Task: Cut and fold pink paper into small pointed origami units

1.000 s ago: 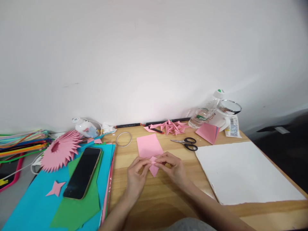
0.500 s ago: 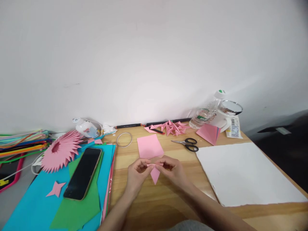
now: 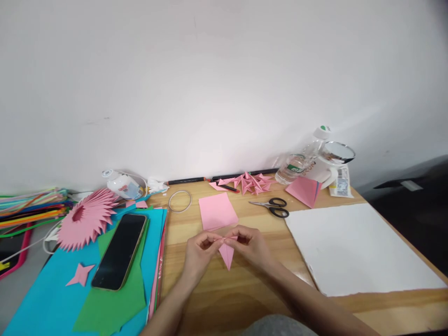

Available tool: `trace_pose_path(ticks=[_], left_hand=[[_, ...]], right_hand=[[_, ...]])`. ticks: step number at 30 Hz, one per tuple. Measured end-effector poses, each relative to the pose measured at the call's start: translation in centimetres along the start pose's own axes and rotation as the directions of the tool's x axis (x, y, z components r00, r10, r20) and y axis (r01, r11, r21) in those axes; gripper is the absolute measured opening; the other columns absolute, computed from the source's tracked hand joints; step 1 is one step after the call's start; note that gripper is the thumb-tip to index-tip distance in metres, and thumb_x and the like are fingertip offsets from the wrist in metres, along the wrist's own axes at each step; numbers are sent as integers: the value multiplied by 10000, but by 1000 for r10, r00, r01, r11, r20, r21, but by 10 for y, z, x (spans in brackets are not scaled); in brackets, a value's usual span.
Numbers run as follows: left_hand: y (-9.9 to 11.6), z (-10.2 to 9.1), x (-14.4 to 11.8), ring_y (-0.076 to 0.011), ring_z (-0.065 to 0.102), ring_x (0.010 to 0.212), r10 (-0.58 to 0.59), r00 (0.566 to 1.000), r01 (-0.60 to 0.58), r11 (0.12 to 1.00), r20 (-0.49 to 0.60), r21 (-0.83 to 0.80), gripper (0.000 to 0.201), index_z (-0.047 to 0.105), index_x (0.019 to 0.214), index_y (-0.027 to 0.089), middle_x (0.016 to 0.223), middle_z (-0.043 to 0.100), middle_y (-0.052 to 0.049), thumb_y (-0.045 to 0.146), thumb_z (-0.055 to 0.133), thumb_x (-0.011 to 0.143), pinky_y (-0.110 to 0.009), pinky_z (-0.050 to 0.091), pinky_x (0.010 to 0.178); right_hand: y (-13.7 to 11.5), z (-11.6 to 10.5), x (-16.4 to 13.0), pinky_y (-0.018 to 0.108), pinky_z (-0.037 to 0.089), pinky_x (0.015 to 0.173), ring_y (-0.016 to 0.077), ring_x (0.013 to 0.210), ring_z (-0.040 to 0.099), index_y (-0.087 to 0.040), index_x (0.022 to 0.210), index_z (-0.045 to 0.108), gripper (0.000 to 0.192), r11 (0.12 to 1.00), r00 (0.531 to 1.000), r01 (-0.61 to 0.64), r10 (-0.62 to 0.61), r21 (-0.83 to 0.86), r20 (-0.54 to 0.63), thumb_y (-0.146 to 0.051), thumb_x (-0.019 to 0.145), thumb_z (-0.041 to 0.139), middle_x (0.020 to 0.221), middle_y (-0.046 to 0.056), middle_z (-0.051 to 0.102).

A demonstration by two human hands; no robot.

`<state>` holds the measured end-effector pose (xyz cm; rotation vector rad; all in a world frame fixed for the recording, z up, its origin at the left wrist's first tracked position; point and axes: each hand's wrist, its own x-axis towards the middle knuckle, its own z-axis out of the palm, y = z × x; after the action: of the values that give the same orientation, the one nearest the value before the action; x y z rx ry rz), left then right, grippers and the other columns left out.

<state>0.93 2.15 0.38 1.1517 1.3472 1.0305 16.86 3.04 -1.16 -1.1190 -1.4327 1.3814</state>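
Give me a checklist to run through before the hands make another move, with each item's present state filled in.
1. Left hand has a grip on the folded paper: ok, pinching its upper left part.
2. Right hand has a grip too: ok, pinching the upper right part.
3. Folded paper's top edge lined up: cannot tell, both hands cover much of it.
4. Scissors apart from both hands: ok, they lie beyond the right hand.
5. Pink sheet not touched by the hands: cannot tell, its near edge is close behind them.
6. Green paper free of weight: not ok, the phone lies on it.
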Motion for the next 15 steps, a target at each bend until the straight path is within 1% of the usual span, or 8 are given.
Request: trace_pose_path(ticks=[3,6,8,11,13,15], left_hand=[[0,-1,0,-120,547,532,-13,1000,13,1000,21,4,158,671,598,142,575,642,-19,283,730,636,-209,428,509],[1,-1,1,-112,531,532,-13,997,13,1000,80,1,186,654,599,138,571,621,-9,303,721,654,-207,417,515],[1,-1,3,-121,553,577,-15,993,19,999,120,-29,194,663,654,138,621,639,-17,324,716,669,-218,433,556],[-3,0,4,-138,586,629,-55,986,71,992,154,-101,249,679,769,142,690,671,-29,342,751,638,-236,453,598],[-7,1,4,-152,602,646,-72,986,91,988,149,-126,269,685,760,140,704,684,-41,349,771,613,-248,461,611],[-9,2,4,-156,604,644,-74,991,88,988,112,-129,248,689,705,137,695,690,-49,349,775,610,-250,460,613]], right_hand=[[-1,0,-1,243,403,560,134,602,535,-157,682,621,223,998,1000,8,-7,-70,19,-352,789,617,652,20,621],[-4,0,-1,235,381,558,124,597,504,-158,671,595,221,997,998,12,-8,-78,54,-336,802,585,641,5,583],[-4,-1,0,235,373,552,123,589,495,-158,663,589,238,999,999,-6,9,-52,48,-356,796,588,630,1,571],[0,-2,1,236,377,548,125,587,504,-156,672,601,264,998,998,-61,61,21,19,-400,770,624,639,7,590],[4,-2,2,234,377,538,122,577,505,-154,685,612,274,994,996,-90,89,62,8,-418,742,659,640,6,599],[8,-2,3,233,379,531,118,565,507,-151,702,621,285,990,995,-100,100,98,-3,-427,717,688,638,3,604]])
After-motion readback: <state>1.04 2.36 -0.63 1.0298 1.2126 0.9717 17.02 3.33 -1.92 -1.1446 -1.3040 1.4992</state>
